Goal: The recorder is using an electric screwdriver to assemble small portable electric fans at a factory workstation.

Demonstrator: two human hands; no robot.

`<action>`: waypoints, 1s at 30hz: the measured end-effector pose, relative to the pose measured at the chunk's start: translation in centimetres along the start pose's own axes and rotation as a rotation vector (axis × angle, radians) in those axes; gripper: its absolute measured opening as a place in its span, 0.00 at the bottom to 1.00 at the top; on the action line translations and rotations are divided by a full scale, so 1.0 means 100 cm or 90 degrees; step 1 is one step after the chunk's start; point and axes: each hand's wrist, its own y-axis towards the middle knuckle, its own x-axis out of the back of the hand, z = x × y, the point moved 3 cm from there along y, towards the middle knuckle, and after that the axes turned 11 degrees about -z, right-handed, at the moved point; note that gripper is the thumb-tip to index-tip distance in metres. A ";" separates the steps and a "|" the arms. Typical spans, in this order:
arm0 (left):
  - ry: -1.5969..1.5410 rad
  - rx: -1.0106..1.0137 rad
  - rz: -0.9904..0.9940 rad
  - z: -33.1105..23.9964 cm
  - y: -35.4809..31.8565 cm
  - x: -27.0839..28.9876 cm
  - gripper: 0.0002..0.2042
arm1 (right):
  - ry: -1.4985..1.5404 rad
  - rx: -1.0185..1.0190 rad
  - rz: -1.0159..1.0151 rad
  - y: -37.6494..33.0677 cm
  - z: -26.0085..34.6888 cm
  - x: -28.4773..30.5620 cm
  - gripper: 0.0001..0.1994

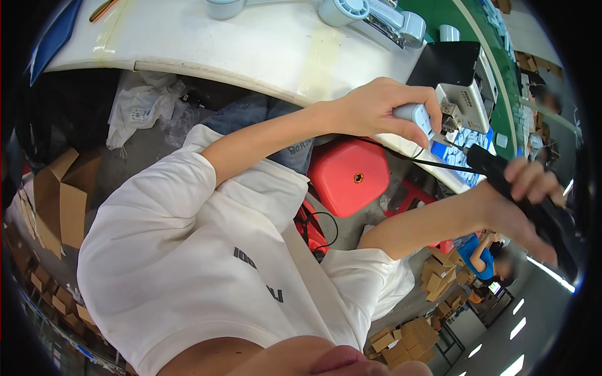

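My left hand (389, 113) reaches across the table's edge, its fingers and thumb closed round a light blue plastic housing (411, 113). In my right hand (530, 188) is a black electric screwdriver (488, 164), gripped along its body. Its thin bit points left toward the housing; whether the tip touches it, I cannot tell. A black cable (433, 164) crosses below the left hand to the screwdriver. Just past the held housing stands a black-and-white box-shaped machine (465, 94) with a small metal fitting on its front. Beside it, a blue tray (461, 156) holds several small light blue pieces.
Several light blue round-headed devices (342, 11) lie at the far side of the white table (238, 47). A red stool (350, 175) stands under the near edge. Cardboard boxes (69, 200) lie at left. A co-worker in blue (480, 257) is farther right.
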 end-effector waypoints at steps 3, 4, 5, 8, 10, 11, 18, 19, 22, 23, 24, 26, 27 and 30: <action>0.012 0.006 0.005 -0.001 0.000 0.006 0.15 | 0.049 -0.015 0.030 0.004 0.013 -0.046 0.43; 0.008 0.007 0.010 -0.001 0.000 0.004 0.15 | 0.038 -0.004 0.058 0.003 0.012 -0.061 0.44; 0.000 0.018 0.011 0.000 -0.001 0.003 0.15 | 0.027 0.007 0.087 0.002 0.011 -0.067 0.45; -0.001 0.016 0.003 0.001 -0.001 0.002 0.15 | -0.015 -0.030 0.042 0.009 0.004 -0.060 0.46; 0.002 0.009 -0.008 0.001 0.000 0.001 0.15 | -0.070 -0.009 0.059 0.008 -0.001 -0.062 0.46; 0.006 0.010 -0.002 0.001 0.000 0.000 0.15 | -0.051 -0.014 0.051 0.007 -0.002 -0.061 0.47; 0.014 0.018 0.005 0.001 0.000 0.005 0.15 | -0.040 -0.026 0.060 0.004 -0.010 -0.066 0.48; 0.014 0.018 0.005 0.001 -0.001 0.004 0.15 | -0.040 -0.026 0.060 0.003 -0.010 -0.066 0.48; 0.001 0.022 0.000 0.000 -0.001 0.003 0.14 | -0.036 -0.028 0.072 0.001 -0.011 -0.066 0.48; 0.000 0.021 0.002 0.000 -0.001 0.003 0.14 | -0.026 -0.045 0.083 0.000 -0.012 -0.064 0.48; 0.001 0.019 0.003 -0.001 -0.001 0.003 0.14 | -0.014 -0.063 0.096 0.000 -0.012 -0.065 0.49; 0.002 0.018 0.005 0.001 -0.001 0.004 0.13 | -0.019 -0.057 0.074 -0.001 -0.013 -0.065 0.49; 0.002 0.017 0.007 0.000 0.000 0.004 0.13 | -0.026 -0.051 0.051 -0.002 -0.013 -0.066 0.49; -0.007 0.039 0.014 -0.004 0.000 0.003 0.13 | -0.028 -0.028 0.043 -0.006 -0.012 -0.071 0.48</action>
